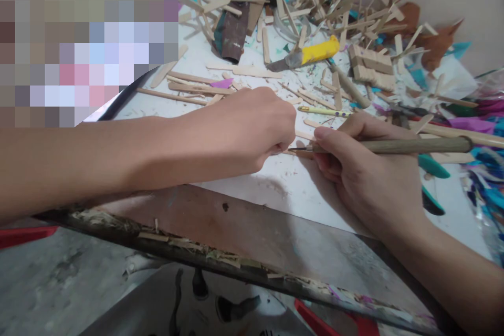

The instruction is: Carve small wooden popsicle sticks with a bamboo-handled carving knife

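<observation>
My right hand [370, 168] is closed around an awl-like tool [417, 146] with a long wooden handle, held like a pen. Its thin metal tip points left, at my left fist. My left hand [268, 126] is closed, knuckles up, just above the white sheet [252, 191]. A thin strip of wooden stick [302, 154] shows between the two hands, one end running into my left fingers. Most of that stick is hidden by the fingers. Behind my hands lies a yellow-green patterned pen-like stick [325, 111].
Loose craft sticks [197, 86] litter the table's far side, with a yellow-handled knife [315, 54] and a wooden block bundle [371, 67]. Teal-handled tool grips [433, 166] lie beside my right wrist. The table's front edge [205, 252] holds wood scraps. Plastic bags crowd the right.
</observation>
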